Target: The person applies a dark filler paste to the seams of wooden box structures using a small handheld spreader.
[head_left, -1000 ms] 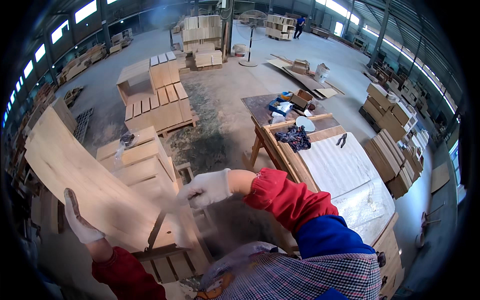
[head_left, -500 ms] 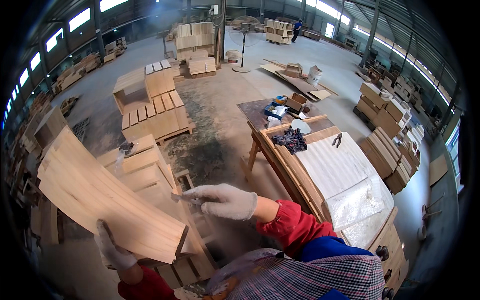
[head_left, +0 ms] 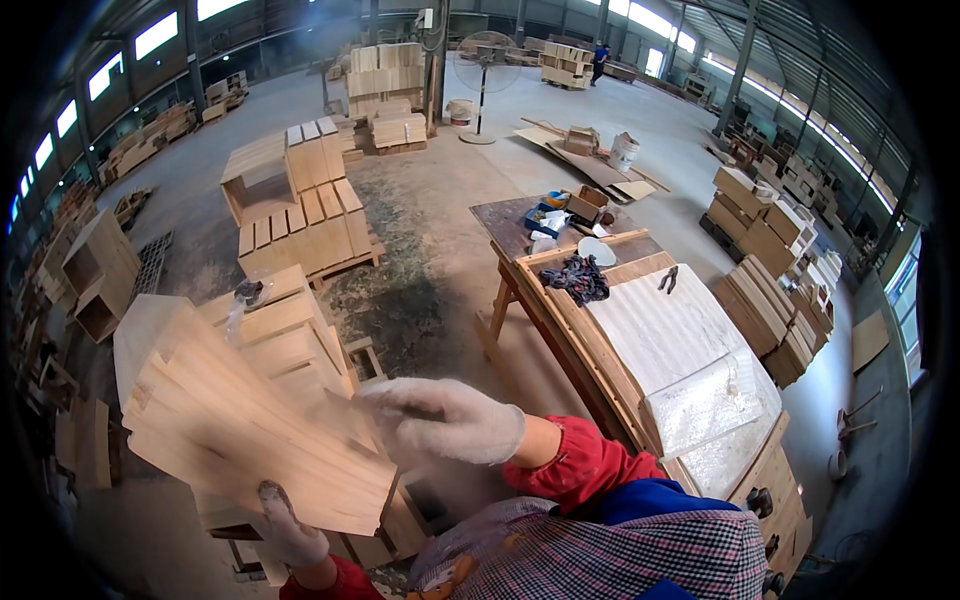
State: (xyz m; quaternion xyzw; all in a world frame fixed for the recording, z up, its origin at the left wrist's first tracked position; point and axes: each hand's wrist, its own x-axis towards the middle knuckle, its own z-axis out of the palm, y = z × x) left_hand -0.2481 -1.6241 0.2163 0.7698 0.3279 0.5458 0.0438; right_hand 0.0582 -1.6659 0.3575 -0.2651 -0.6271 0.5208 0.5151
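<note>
My left hand (head_left: 292, 527), in a whitish work glove, grips the near edge of a pale wooden panel (head_left: 255, 425), thumb on its upper face. The panel is held tilted, and its far end is smeared by motion. My right hand (head_left: 445, 420), also gloved, is closed beside the panel's right side. A thin flat piece shows faintly at its fingertips, too blurred to name. Beneath and behind the panel stand stacked wooden drawer-like boxes (head_left: 285, 322), with a clear plastic bag (head_left: 243, 308) on top.
To my right is a workbench (head_left: 520, 262) bearing white foam sheeting (head_left: 660, 325), pliers (head_left: 669, 279), a dark patterned cloth (head_left: 575, 280) and small boxes. More stacked wooden boxes (head_left: 305, 235) stand ahead. Farther off are a pedestal fan (head_left: 482, 95) and a person (head_left: 599, 63).
The panel has turned, its far end shifting right and down. My left hand has moved right with it. My right hand stays in nearly the same place.
</note>
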